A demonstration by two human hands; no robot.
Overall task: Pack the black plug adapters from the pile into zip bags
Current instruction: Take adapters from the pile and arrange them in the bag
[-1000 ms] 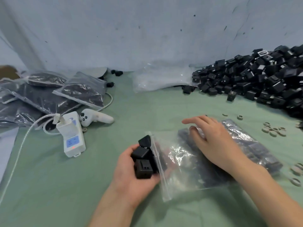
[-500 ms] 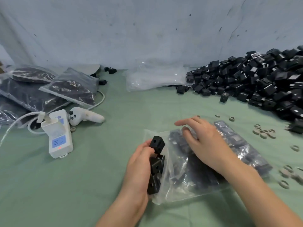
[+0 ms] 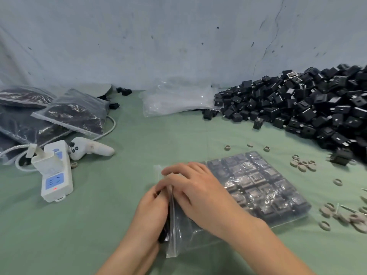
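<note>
A clear zip bag [image 3: 258, 185] lies on the green cloth in front of me, filled with neat rows of black plug adapters. My left hand [image 3: 151, 213] grips several black adapters [image 3: 165, 233] at the bag's open left edge; they are mostly hidden behind the hand and the plastic. My right hand [image 3: 196, 193] lies flat on top of the bag near its mouth, fingers straight, pressing it down. The big pile of loose black adapters [image 3: 309, 104] fills the far right.
Filled zip bags [image 3: 73, 114] lie stacked at the far left. A white power strip [image 3: 55, 173] and a white controller [image 3: 89, 148] sit left of centre. Empty clear bags [image 3: 174, 100] rest against the back wall. Several grey rings [image 3: 302, 164] are scattered on the right.
My left hand has pushed the stack of adapters rightwards into the bag's mouth, so they are now mostly hidden. My right hand has slid left over the bag's opening.
</note>
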